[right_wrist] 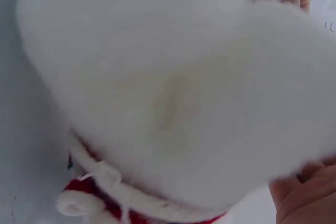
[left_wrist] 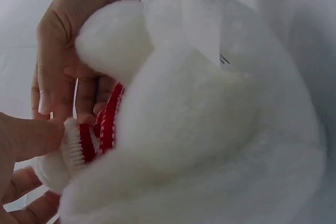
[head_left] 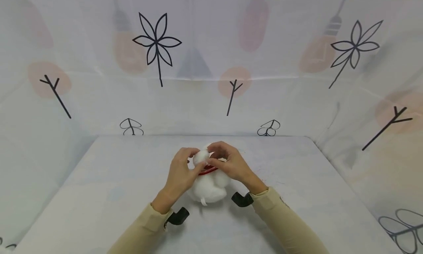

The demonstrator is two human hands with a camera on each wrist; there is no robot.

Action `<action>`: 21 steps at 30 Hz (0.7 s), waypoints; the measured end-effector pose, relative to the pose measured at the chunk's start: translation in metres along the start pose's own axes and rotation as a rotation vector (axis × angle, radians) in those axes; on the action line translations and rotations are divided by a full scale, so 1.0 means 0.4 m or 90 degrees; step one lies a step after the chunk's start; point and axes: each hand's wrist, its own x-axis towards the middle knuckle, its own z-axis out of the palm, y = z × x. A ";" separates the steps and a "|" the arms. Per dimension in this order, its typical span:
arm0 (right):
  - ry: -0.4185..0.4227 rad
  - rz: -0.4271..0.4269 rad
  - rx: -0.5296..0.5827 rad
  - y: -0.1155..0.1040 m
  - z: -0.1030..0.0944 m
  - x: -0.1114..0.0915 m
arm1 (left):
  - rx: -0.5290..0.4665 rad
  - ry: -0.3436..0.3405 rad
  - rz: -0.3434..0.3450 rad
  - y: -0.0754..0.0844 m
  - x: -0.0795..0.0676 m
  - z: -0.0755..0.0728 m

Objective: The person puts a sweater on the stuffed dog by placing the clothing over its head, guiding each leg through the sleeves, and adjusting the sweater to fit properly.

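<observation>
A white plush toy (head_left: 209,189) with a red-and-white knitted band (head_left: 209,170) sits on the table. My left hand (head_left: 180,171) holds its far side. In the left wrist view the left thumb (left_wrist: 31,137) pinches a small white part with a striped knitted edge (left_wrist: 81,142). From the right, my right hand (head_left: 232,165) curls its thumb and fingers about the same upper part. A white fabric tag (left_wrist: 202,24) hangs from the toy. White fur fills most of the right wrist view, with red-and-white knitwear (right_wrist: 113,198) low down; the fingertips are mostly hidden there.
Under the toy lies a pale table cover (head_left: 115,202). Behind it rises a white patterned cloth backdrop (head_left: 198,107), with cloth on both sides as well. Black wrist-camera mounts (head_left: 178,216) sit beneath both wrists, near the toy.
</observation>
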 end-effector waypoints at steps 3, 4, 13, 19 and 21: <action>-0.039 -0.029 0.012 0.003 0.002 -0.002 | 0.010 0.014 0.005 -0.004 0.006 -0.008; -0.050 -0.042 0.009 0.007 0.004 -0.003 | 0.014 0.017 0.003 -0.006 0.008 -0.011; -0.011 -0.126 -0.226 0.080 0.002 -0.001 | 0.039 0.017 -0.029 -0.016 0.015 -0.030; -0.047 -0.098 -0.225 0.069 -0.004 -0.005 | 0.077 0.016 -0.018 -0.014 0.016 -0.035; -0.045 -0.082 -0.216 0.065 -0.003 -0.004 | 0.110 0.023 0.011 -0.011 0.015 -0.035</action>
